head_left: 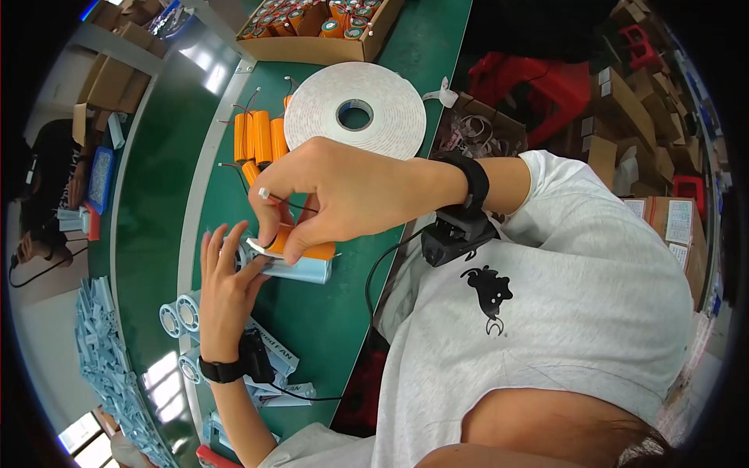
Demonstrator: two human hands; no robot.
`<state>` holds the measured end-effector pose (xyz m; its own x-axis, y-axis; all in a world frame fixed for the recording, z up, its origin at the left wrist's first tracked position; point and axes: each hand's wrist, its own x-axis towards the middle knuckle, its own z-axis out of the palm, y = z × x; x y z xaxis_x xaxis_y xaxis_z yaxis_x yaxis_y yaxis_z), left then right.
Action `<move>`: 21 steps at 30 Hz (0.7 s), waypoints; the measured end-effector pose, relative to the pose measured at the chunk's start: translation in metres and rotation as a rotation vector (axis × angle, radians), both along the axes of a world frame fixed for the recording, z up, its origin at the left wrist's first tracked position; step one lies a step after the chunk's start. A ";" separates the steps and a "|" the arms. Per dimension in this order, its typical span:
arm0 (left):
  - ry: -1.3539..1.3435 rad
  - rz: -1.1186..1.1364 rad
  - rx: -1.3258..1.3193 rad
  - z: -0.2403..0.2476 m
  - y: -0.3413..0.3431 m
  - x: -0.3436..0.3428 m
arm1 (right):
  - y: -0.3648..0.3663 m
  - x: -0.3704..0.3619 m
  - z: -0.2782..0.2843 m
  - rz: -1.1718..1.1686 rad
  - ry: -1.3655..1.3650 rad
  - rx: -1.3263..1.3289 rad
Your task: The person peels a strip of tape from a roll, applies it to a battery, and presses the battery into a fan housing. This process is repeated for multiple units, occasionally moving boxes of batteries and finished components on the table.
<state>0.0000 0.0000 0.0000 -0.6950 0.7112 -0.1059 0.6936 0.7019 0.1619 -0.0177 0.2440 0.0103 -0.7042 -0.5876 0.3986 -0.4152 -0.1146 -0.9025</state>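
Observation:
My right hand (pixel 335 191) pinches an orange-wrapped battery pack (pixel 316 249) between thumb and fingers. A thin dark wire with a small white connector (pixel 264 193) sticks up beside those fingers. Along the pack's left end runs a white strip (pixel 264 249). Just below lies a light blue plastic casing (pixel 308 271), close against the pack. My left hand (pixel 226 288) grips the casing's left end with its index finger and thumb side, the thumb partly hidden; its other fingers stretch upward. Exactly where pack and casing touch is covered by my fingers.
A big roll of white tape (pixel 320 97) lies beyond my right hand, near several orange battery packs (pixel 261 139). A cardboard box (pixel 312 51) of batteries stands farther back. Light blue round-ended housings (pixel 188 310) sit left of my left wrist. Another person (pixel 55 171) is at the far left.

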 end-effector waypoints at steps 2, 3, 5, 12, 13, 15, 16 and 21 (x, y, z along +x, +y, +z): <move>0.075 0.023 0.007 -0.005 0.008 0.003 | -0.006 -0.001 -0.001 0.008 0.063 0.057; 0.113 0.036 0.011 -0.007 0.010 0.004 | -0.009 -0.002 -0.002 0.012 0.095 0.086; 0.118 0.077 0.057 -0.009 0.014 0.006 | -0.018 -0.004 -0.012 0.022 0.133 0.088; 0.066 0.195 0.225 -0.005 0.015 0.013 | -0.034 0.000 -0.029 0.013 0.387 0.050; -0.066 0.296 0.337 -0.005 0.014 0.013 | -0.034 0.001 -0.029 0.016 0.421 0.122; -0.336 0.493 0.558 -0.004 0.013 0.011 | -0.032 0.002 -0.027 0.021 0.489 0.268; -0.338 0.491 0.558 -0.004 0.013 0.010 | -0.032 0.001 -0.027 0.018 0.487 0.270; -0.320 0.501 0.627 -0.008 0.015 0.008 | -0.040 -0.017 -0.021 0.189 0.437 0.553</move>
